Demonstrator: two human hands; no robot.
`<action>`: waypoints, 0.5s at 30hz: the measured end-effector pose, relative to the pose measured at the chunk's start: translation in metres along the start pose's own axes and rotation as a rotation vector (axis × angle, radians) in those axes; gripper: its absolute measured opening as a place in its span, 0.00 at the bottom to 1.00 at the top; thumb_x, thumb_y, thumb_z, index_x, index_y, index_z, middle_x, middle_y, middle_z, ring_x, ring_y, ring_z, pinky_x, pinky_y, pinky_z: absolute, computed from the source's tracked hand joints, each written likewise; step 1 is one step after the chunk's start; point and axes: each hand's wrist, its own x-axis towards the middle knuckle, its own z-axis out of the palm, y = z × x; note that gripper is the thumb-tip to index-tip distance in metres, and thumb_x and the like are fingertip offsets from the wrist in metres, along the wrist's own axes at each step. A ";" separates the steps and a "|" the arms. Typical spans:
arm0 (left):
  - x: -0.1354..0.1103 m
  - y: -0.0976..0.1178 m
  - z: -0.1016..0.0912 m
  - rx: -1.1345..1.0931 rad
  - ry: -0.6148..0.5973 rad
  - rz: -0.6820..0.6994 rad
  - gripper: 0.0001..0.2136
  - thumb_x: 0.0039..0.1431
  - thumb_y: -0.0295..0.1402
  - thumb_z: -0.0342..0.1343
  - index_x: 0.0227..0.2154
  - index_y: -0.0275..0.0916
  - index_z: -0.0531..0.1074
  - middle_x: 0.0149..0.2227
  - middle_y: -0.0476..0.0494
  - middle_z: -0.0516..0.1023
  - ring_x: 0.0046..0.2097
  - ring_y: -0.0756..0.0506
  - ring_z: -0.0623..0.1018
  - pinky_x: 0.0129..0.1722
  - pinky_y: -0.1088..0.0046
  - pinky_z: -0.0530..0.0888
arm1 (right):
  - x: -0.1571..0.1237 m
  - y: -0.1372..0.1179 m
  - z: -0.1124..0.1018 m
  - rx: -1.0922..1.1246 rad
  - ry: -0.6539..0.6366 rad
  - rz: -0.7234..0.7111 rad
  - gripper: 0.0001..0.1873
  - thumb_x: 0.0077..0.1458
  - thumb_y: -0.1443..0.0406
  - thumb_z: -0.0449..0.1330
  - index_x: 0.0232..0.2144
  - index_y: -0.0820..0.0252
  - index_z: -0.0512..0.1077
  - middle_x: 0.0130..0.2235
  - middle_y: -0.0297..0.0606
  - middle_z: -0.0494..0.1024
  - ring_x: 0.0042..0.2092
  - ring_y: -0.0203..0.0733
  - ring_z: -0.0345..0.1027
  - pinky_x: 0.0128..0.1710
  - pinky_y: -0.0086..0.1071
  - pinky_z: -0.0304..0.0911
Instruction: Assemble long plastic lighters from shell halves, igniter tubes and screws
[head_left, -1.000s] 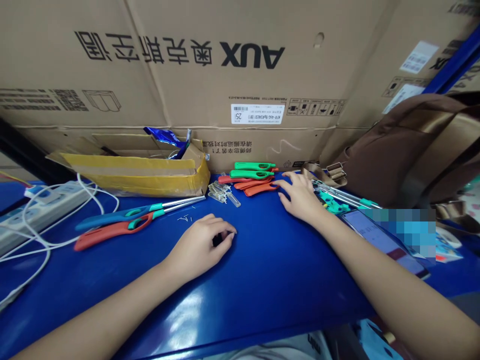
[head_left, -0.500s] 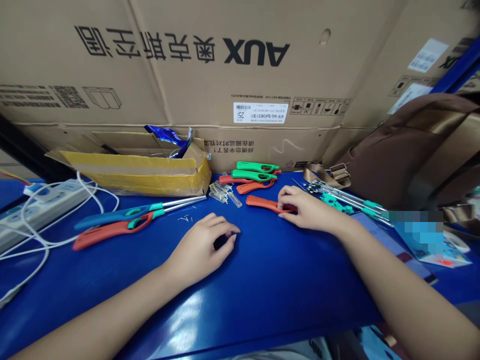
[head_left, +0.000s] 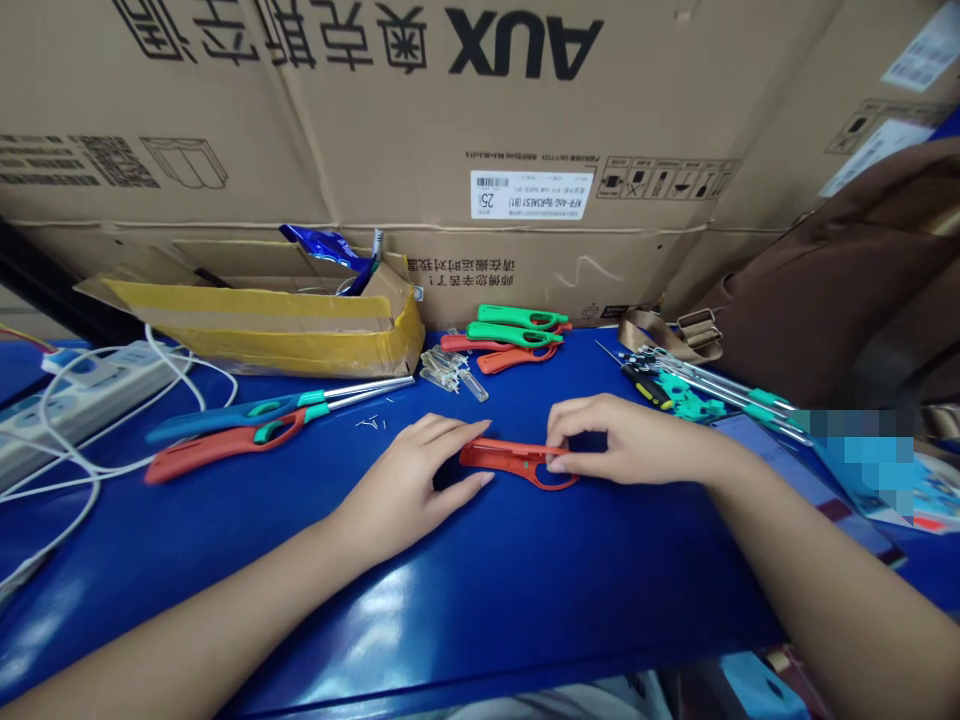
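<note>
- A big cardboard sheet [head_left: 360, 150] with upside-down printing stands across the back.
- The shiny blue bench [head_left: 525, 600] runs along in front of it and carries the things below.
- A brown bag [head_left: 847, 270] sits at the back right.
- A cardboard box [head_left: 262, 330] wrapped in yellow tape stands at the back left, a blue packet poking out of its top.
- A white power strip [head_left: 112, 405] lies at the far left.
- The right hand [head_left: 611, 440] pinches the looped end of a red handle between thumb and fingers.
- The left hand [head_left: 416, 478] has thumb and fingers spread about the handle's other end; whether they touch it is hard to tell.
- A phone [head_left: 787, 465] lies partly behind the right forearm.
- A blue lighter [head_left: 225, 420] and a red lighter [head_left: 202, 460] lie side by side, left of the left hand.
- Metal tubes [head_left: 720, 385] lie near the bag, beside teal pieces [head_left: 686, 402].
- The red handle [head_left: 510, 460] is between the hands, hollow side showing.
- Green handles [head_left: 514, 333] lie piled with other red ones behind it.
- A yellow-and-black screwdriver [head_left: 646, 388] lies beside the teal pieces.
- Clear tubes [head_left: 474, 385] are heaped near the green handles.
- Tiny metal pins [head_left: 369, 423] lie beyond the left hand.
</note>
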 end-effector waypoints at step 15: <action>0.000 -0.004 0.002 -0.014 0.021 -0.078 0.24 0.63 0.35 0.61 0.61 0.43 0.68 0.46 0.42 0.79 0.48 0.40 0.76 0.52 0.59 0.74 | 0.011 0.017 0.011 0.021 0.470 0.286 0.05 0.59 0.64 0.60 0.34 0.58 0.75 0.30 0.34 0.78 0.27 0.36 0.70 0.27 0.29 0.61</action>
